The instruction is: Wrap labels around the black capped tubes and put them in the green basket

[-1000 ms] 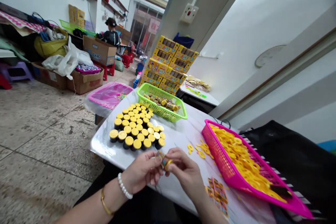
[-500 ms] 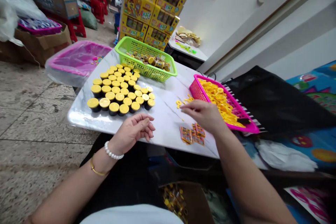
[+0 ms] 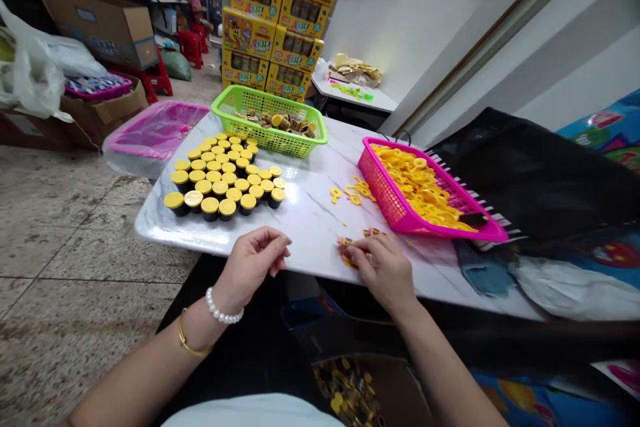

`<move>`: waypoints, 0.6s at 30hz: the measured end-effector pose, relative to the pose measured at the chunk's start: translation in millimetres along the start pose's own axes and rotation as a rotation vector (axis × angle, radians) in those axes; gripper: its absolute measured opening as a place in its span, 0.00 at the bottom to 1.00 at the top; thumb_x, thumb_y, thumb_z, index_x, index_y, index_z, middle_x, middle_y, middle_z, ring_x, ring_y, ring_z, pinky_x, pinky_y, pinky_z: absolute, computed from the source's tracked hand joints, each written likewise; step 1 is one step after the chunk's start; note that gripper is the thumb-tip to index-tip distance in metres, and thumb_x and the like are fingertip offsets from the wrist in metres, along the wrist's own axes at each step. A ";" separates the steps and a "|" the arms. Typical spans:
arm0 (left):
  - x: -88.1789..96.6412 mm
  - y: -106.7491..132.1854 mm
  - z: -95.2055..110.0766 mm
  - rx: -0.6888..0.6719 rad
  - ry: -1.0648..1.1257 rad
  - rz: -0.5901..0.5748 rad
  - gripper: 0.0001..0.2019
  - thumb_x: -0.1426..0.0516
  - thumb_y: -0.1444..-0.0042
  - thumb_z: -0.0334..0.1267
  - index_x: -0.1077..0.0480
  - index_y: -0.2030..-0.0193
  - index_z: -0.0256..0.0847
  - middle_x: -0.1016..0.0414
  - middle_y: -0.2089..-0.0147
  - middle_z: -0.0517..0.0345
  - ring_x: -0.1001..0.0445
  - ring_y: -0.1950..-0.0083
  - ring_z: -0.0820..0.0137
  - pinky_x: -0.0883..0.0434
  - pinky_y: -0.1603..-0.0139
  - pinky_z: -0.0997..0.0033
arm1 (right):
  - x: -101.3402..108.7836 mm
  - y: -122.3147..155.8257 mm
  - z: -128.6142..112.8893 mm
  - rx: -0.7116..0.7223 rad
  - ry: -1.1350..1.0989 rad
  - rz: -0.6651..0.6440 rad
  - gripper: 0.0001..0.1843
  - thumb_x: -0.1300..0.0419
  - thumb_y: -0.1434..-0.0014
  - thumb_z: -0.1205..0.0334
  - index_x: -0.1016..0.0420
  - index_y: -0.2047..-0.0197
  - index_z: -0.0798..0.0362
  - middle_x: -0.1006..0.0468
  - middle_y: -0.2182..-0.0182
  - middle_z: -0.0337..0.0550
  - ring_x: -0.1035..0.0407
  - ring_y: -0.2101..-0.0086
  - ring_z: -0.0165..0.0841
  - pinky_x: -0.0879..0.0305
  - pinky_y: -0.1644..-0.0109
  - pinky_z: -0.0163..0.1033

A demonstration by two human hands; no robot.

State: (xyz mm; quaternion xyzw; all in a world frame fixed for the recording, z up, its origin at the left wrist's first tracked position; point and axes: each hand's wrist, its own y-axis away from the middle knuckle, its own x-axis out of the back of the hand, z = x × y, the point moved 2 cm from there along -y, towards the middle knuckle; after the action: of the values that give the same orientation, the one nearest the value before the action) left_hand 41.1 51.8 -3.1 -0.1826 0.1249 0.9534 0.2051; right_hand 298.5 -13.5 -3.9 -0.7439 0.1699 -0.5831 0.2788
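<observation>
My left hand (image 3: 257, 257) hovers over the table's front edge, its fingers curled and the thumb against the index finger; nothing shows in it. My right hand (image 3: 383, 267) is at the small printed cards (image 3: 345, 242), thumb and fingertips closed on the left-hand ones and hiding part of the pile. Beyond it lie loose yellow ring-shaped plastic pieces (image 3: 355, 199). More of these fill the pink basket (image 3: 383, 190) at the right. Left of my hands stand many dark tubs with yellow lids (image 3: 210, 205), packed close together.
A green basket (image 3: 270, 140) with small brown-and-yellow items stands behind the tubs. Past the table (image 3: 305, 233) rise stacked yellow boxes (image 3: 249, 37). A plastic-lined pink basket (image 3: 150, 140) is at the left. Below the table edge sits an open box of yellow-and-dark pieces (image 3: 345, 387).
My right hand has moved from beside the loose yellow pieces toward me, down onto the printed cards. My left hand's fingers have drawn closer together. The view has shifted slightly.
</observation>
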 end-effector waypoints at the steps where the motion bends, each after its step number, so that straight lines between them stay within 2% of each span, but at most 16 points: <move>1: -1.7 4.5 -0.9 -0.008 -0.032 0.010 0.19 0.33 0.50 0.51 0.26 0.67 0.34 0.25 0.74 0.58 0.32 0.76 0.78 0.38 0.77 0.79 | 2.4 -2.7 -11.1 0.037 -0.001 0.044 0.06 0.38 0.36 0.63 0.24 0.67 0.51 0.22 0.71 0.43 0.29 0.67 0.37 0.32 0.58 0.45; 4: -4.9 14.2 -3.2 -0.056 -0.118 0.039 0.18 0.33 0.48 0.50 0.24 0.67 0.34 0.25 0.73 0.58 0.32 0.74 0.78 0.35 0.72 0.78 | 7.4 -11.7 -51.2 0.162 -0.014 0.145 0.02 0.35 0.38 0.67 0.23 0.63 0.51 0.22 0.70 0.42 0.30 0.67 0.35 0.33 0.57 0.44; 7: -3.0 18.2 -5.5 -0.082 -0.122 0.020 0.17 0.32 0.51 0.49 0.22 0.66 0.34 0.22 0.70 0.56 0.29 0.70 0.75 0.31 0.66 0.75 | 3.8 -19.7 -89.5 0.265 -0.073 0.173 0.05 0.35 0.39 0.69 0.23 0.62 0.50 0.23 0.71 0.41 0.31 0.68 0.34 0.33 0.60 0.42; 9: 2.8 19.6 -6.3 -0.095 -0.086 0.019 0.16 0.31 0.52 0.48 0.22 0.68 0.35 0.20 0.68 0.54 0.27 0.67 0.73 0.29 0.61 0.72 | -3.8 -22.2 -107.3 0.244 -0.180 0.190 0.05 0.35 0.40 0.69 0.23 0.61 0.49 0.23 0.70 0.41 0.30 0.67 0.35 0.32 0.59 0.42; 11: 11.8 21.2 -6.0 -0.125 -0.071 0.063 0.15 0.31 0.52 0.46 0.22 0.69 0.35 0.20 0.68 0.53 0.25 0.66 0.71 0.28 0.59 0.70 | -14.8 -22.6 -117.0 0.062 -0.353 0.195 0.07 0.35 0.39 0.64 0.22 0.57 0.50 0.22 0.66 0.43 0.29 0.66 0.35 0.30 0.60 0.42; 13: 20.6 23.3 -5.4 -0.144 -0.090 0.112 0.13 0.31 0.52 0.45 0.22 0.70 0.35 0.20 0.69 0.54 0.26 0.67 0.71 0.29 0.60 0.71 | -29.1 -21.3 -121.9 -0.229 -0.600 0.099 0.11 0.36 0.38 0.55 0.23 0.55 0.51 0.21 0.65 0.45 0.29 0.68 0.34 0.30 0.64 0.41; 16: 28.0 27.6 -4.8 -0.147 -0.133 0.143 0.12 0.32 0.51 0.44 0.22 0.70 0.35 0.21 0.70 0.55 0.27 0.69 0.72 0.29 0.63 0.72 | -49.6 -18.6 -131.4 -0.569 -0.947 -0.191 0.19 0.39 0.37 0.45 0.23 0.67 0.53 0.24 0.76 0.40 0.35 0.77 0.30 0.36 0.73 0.36; 18: 29.4 32.2 -3.0 -0.176 -0.146 0.208 0.12 0.33 0.50 0.43 0.23 0.69 0.35 0.22 0.70 0.56 0.28 0.69 0.73 0.30 0.65 0.73 | -55.6 -18.3 -137.9 -0.665 -1.025 -0.227 0.23 0.39 0.39 0.42 0.27 0.74 0.53 0.30 0.82 0.36 0.39 0.80 0.28 0.40 0.75 0.34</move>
State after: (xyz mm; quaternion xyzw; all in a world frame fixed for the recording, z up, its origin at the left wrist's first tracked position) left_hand 3.0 32.6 -12.3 -0.1159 0.0440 0.9875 0.0970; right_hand 149.9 3.2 -13.1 -0.9898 0.1068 -0.0936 0.0146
